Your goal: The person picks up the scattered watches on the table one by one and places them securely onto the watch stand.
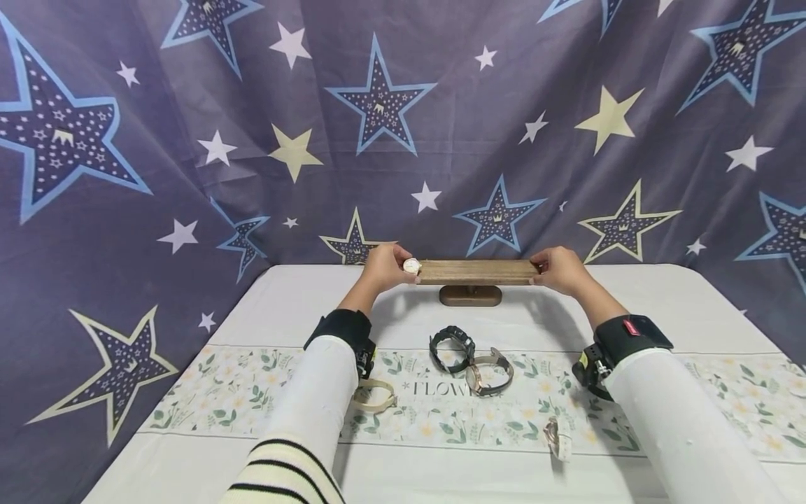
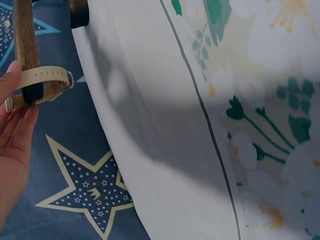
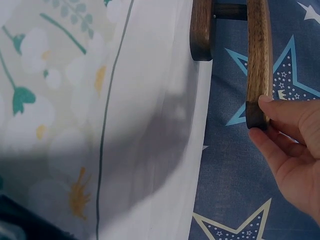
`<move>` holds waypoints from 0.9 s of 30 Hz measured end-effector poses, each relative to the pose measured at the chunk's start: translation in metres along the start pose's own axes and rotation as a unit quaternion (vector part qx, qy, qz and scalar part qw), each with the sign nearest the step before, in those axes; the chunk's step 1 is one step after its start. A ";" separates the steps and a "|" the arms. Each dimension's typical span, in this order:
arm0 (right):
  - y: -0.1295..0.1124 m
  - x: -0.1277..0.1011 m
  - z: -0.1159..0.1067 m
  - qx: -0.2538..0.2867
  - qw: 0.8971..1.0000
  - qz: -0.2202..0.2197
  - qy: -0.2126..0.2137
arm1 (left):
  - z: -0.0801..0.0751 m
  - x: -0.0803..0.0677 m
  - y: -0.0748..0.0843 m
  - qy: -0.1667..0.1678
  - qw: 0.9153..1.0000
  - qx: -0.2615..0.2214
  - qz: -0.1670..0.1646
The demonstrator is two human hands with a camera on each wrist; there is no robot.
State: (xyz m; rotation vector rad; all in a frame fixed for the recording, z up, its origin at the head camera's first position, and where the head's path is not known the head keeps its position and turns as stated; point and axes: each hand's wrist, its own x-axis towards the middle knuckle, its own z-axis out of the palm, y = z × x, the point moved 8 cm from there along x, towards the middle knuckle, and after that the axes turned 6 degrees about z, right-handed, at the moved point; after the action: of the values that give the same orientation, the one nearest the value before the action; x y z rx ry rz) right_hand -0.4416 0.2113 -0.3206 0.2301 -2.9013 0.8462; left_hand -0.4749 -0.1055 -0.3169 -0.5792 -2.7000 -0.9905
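A wooden T-bar watch stand (image 1: 475,272) is at the far side of the table, its bar level above an oval base (image 1: 470,297). At the bar's left end, my left hand (image 1: 380,268) grips a watch with a cream strap (image 2: 44,75) and a white dial (image 1: 412,266). The buckled strap loops around the bar's dark end (image 2: 33,93), thumb on one side and fingers below. My right hand (image 1: 562,270) pinches the bar's right end (image 3: 256,116) between thumb and fingers.
Nearer on the floral runner (image 1: 283,392) lie a black watch (image 1: 464,340), a brown-strapped watch (image 1: 474,379), a pale-strapped watch (image 1: 378,407) partly behind my left forearm, and a metallic and white watch (image 1: 554,439). A star-patterned curtain (image 1: 403,175) hangs behind the table.
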 end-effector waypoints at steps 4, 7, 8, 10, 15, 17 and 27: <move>0.000 0.000 -0.001 -0.002 1.000 -0.002 0.003 | 0.003 0.001 0.001 -0.007 1.000 0.003 0.005; -0.002 -0.001 -0.002 -0.006 1.000 -0.003 0.001 | 0.006 0.003 0.000 -0.010 1.000 -0.002 0.007; -0.003 -0.001 -0.002 -0.007 1.000 -0.004 -0.001 | 0.007 0.003 0.000 -0.013 1.000 -0.004 0.006; -0.004 -0.001 -0.001 -0.010 1.000 -0.007 -0.002 | 0.008 0.004 -0.001 -0.016 1.000 -0.009 0.006; -0.006 -0.001 0.000 -0.017 1.000 -0.013 0.001 | 0.010 0.005 -0.001 -0.017 1.000 -0.003 0.015; -0.006 -0.001 0.001 -0.020 1.000 -0.014 0.001 | 0.011 0.005 0.000 -0.019 1.000 0.009 0.021; -0.009 -0.001 -0.001 -0.040 0.999 -0.035 0.001 | 0.014 0.010 0.007 -0.035 0.998 0.041 0.036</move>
State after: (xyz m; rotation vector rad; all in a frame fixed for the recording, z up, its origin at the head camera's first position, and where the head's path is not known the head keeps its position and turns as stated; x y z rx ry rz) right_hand -0.4389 0.2040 -0.3150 0.3199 -2.8993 0.7167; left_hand -0.4818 -0.0879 -0.3201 -0.7036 -2.7441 -0.8516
